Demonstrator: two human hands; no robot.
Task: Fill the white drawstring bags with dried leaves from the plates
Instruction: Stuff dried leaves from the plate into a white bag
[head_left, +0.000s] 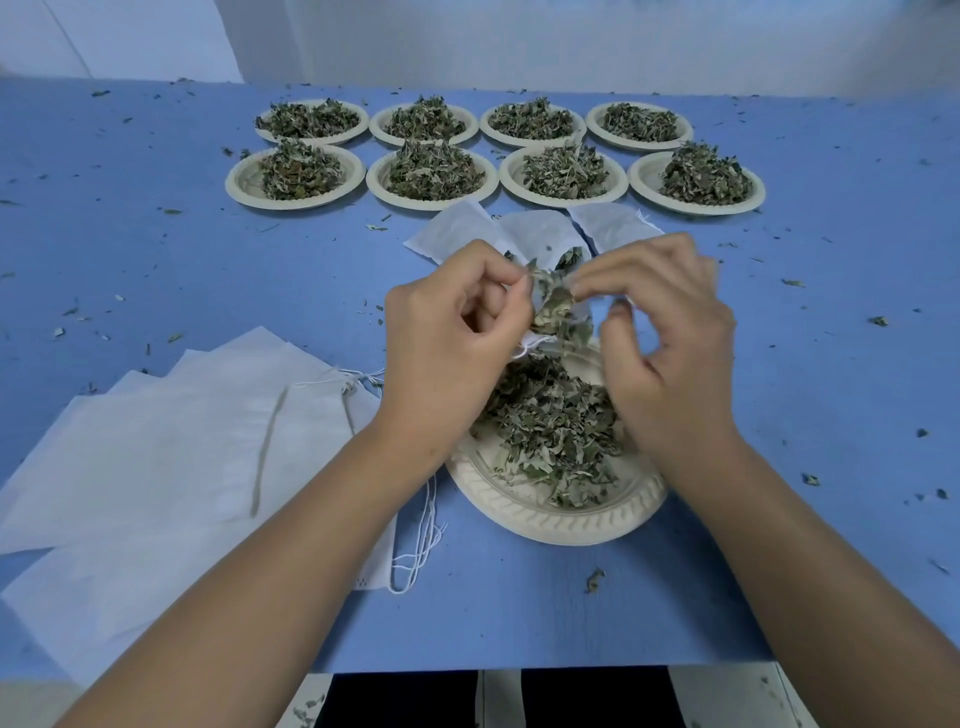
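A small white drawstring bag (558, 312) holding dried leaves hangs in the air above the near plate (550, 512). My left hand (452, 332) pinches its left rim and my right hand (670, 322) pinches its right rim, both with curled fingers. The bag's mouth stands open between them, with leaves showing inside. The near plate carries a pile of dried leaves (550, 426). Empty white bags (171, 452) lie stacked at the left, their strings trailing toward the plate.
Several plates heaped with dried leaves (431, 171) stand in two rows at the back of the blue table (831, 364). Filled white bags (519, 234) lie just behind my hands. Leaf crumbs are scattered all over. The table's front edge runs below my forearms.
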